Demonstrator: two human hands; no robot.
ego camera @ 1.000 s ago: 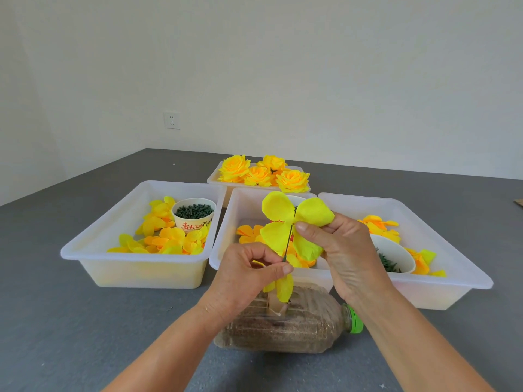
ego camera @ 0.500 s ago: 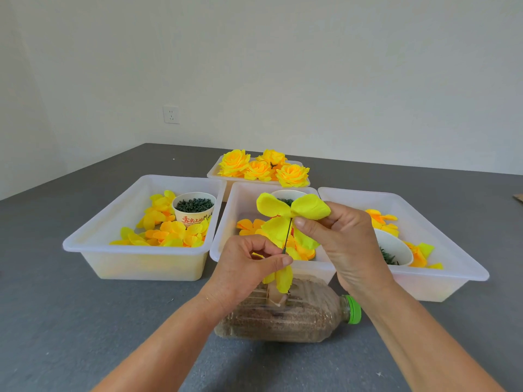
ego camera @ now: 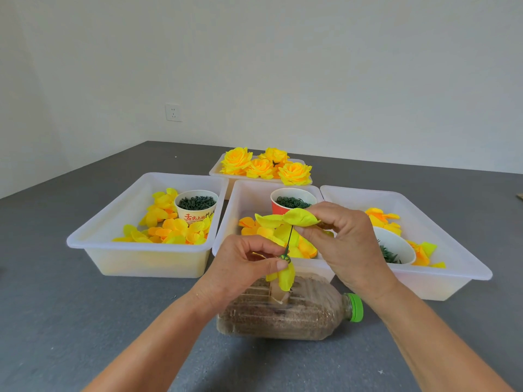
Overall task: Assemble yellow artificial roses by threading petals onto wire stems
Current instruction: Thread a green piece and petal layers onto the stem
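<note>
Pinching wire (ego camera: pixel 289 239) low with left hand (ego camera: pixel 246 264), gripping petal (ego camera: pixel 285 222) at wire's top with right hand (ego camera: pixel 342 239), above bottle (ego camera: pixel 285 315). Risking, probably, tearing petal's hole or bending wire by pushing off-axis.

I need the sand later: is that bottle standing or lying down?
Lying down: the bottle rests on its side, green cap pointing right.

Left hand (ego camera: pixel 243 261) and right hand (ego camera: pixel 339 236) raised, each in a pinching grip.
</note>
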